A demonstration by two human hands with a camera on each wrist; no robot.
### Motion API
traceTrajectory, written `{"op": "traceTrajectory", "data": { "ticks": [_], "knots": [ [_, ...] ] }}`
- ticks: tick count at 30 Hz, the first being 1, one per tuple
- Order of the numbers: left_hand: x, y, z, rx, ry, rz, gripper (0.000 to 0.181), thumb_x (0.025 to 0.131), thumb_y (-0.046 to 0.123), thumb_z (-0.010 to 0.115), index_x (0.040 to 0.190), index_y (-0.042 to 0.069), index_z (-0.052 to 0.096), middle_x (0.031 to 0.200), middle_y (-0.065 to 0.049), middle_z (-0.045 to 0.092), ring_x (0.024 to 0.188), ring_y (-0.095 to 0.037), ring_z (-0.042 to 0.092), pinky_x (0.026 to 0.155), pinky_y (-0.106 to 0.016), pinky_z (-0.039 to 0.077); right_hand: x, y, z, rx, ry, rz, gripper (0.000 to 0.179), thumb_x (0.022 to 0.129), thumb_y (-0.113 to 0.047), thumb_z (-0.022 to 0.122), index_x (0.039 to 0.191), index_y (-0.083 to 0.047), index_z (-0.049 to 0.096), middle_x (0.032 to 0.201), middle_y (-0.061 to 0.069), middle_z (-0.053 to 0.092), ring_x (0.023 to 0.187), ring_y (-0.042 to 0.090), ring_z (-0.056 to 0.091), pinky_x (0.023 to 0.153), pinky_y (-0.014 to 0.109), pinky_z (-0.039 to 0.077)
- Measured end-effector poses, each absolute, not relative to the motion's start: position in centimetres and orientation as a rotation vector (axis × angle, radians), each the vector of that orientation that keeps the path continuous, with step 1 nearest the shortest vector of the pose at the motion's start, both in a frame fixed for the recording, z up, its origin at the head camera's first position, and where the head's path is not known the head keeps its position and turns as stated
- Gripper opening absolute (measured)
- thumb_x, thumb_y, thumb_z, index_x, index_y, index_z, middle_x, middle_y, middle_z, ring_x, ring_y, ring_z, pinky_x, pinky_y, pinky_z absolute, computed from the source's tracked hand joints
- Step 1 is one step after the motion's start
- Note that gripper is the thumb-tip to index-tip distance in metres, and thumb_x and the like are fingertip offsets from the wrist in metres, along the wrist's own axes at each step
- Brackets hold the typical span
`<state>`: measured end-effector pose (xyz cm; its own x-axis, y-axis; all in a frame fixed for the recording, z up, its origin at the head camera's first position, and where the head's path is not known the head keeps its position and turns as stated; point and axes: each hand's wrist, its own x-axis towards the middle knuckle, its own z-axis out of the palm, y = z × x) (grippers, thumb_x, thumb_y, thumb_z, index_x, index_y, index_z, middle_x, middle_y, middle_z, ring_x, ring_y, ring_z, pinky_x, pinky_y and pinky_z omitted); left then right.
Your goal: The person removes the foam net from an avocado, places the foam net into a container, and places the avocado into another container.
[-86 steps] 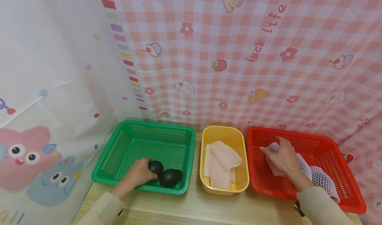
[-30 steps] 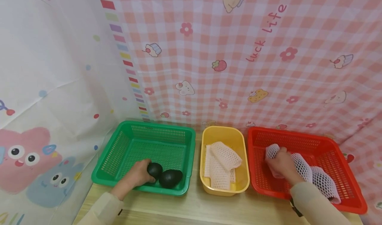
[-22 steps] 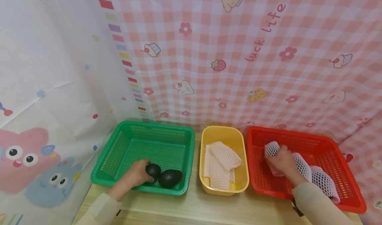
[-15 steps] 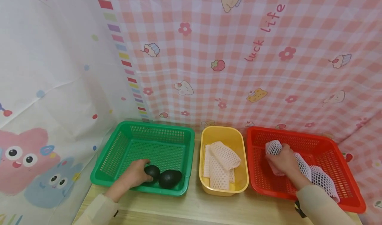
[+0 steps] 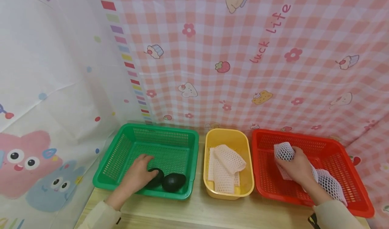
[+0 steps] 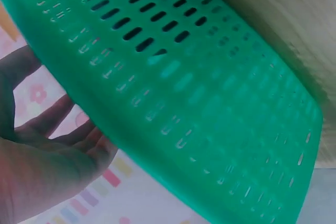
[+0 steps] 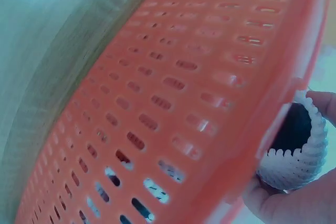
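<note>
Left hand [image 5: 136, 173] slants into the green basket [image 5: 164, 128], fingers spread and loosely bent, thumb overlapping a dark fruit [image 5: 157, 180], contact uncertain; the right hand [image 5: 299, 166], in the red basket [image 5: 268, 185], has fingers curled round a netted fruit [image 5: 284, 151]. A yellow tub [image 5: 226, 137] of mesh sleeves [image 5: 230, 159] stands between; a second dark fruit [image 5: 174, 182] and another netted fruit [image 5: 330, 185] lie nearby, basket walls [image 6: 210, 124] partly screening the wrist views

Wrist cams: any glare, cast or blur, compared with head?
Right wrist: bluish cast, glare spot at top left, red basket washed out to coral; left wrist: pale glints on the green basket round some slots, wood tabletop soft; head: even light, no harsh glare, though the avocados go nearly black.
</note>
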<state>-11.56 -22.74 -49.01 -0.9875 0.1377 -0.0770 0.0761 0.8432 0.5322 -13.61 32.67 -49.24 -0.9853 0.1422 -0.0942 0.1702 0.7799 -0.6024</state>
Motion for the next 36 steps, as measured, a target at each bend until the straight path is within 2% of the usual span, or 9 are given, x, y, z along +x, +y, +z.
{"op": "traceTrajectory", "data": {
  "ticks": [9,17,21,24,28,31,36],
  "knots": [
    [-10.6,-21.9,-48.6,0.221,3.027,0.851,0.056,0.091,0.018,0.081,0.139,-0.004,0.061,0.143,-0.028,0.056,0.128,-0.049,0.056,0.097,-0.064,0.05,-11.8,32.1,-48.1,0.317,2.857,-1.171,0.1,0.095,-0.042,0.076,0.155,0.017,0.021,0.14,0.041,0.046,0.116,0.053,0.057,0.091,0.064,0.054],
    [-9.9,-21.0,-48.3,0.278,3.113,0.954,0.052,0.092,0.017,0.08,0.137,-0.002,0.063,0.137,-0.023,0.062,0.125,-0.044,0.06,0.095,-0.061,0.053,-10.1,31.5,-47.3,0.326,2.838,-1.285,0.101,0.096,-0.041,0.077,0.158,0.013,0.019,0.144,0.038,0.042,0.12,0.053,0.054,0.089,0.062,0.055],
    [-9.5,-20.4,-48.1,0.266,3.114,1.028,0.051,0.093,0.017,0.079,0.138,-0.001,0.063,0.138,-0.022,0.062,0.128,-0.043,0.058,0.098,-0.061,0.052,-9.4,31.1,-47.0,0.34,2.864,-1.328,0.099,0.094,-0.039,0.079,0.158,0.011,0.022,0.144,0.036,0.044,0.119,0.05,0.054,0.084,0.052,0.056],
    [-9.0,-19.9,-48.2,0.242,3.075,1.114,0.052,0.094,0.018,0.078,0.14,0.0,0.062,0.141,-0.021,0.061,0.132,-0.043,0.055,0.1,-0.062,0.05,-8.8,30.7,-46.8,0.351,2.855,-1.368,0.099,0.094,-0.038,0.08,0.159,0.009,0.022,0.144,0.034,0.045,0.12,0.047,0.054,0.079,0.035,0.055],
    [-8.3,-19.2,-48.5,0.227,3.044,1.218,0.051,0.095,0.018,0.078,0.141,0.002,0.062,0.142,-0.02,0.061,0.133,-0.042,0.055,0.102,-0.063,0.049,-8.1,30.2,-46.3,0.36,2.851,-1.392,0.1,0.092,-0.037,0.082,0.16,0.007,0.024,0.143,0.032,0.047,0.12,0.044,0.055,0.072,0.017,0.048],
    [-7.8,-18.7,-48.8,0.234,3.051,1.266,0.05,0.094,0.016,0.078,0.14,0.003,0.063,0.141,-0.02,0.061,0.133,-0.041,0.055,0.103,-0.062,0.048,-7.5,29.6,-46.1,0.343,2.892,-1.396,0.094,0.09,-0.034,0.085,0.158,0.005,0.032,0.137,0.029,0.053,0.113,0.036,0.058,0.07,0.014,0.048],
    [-7.3,-17.9,-49.3,0.298,3.055,1.328,0.048,0.093,0.015,0.08,0.137,0.004,0.065,0.139,-0.018,0.063,0.132,-0.04,0.056,0.104,-0.061,0.048,-6.6,28.6,-46.2,0.291,2.928,-1.457,0.085,0.087,-0.026,0.088,0.153,-0.001,0.041,0.13,0.02,0.058,0.1,0.003,0.056,0.073,0.013,0.049]
  ]
}}
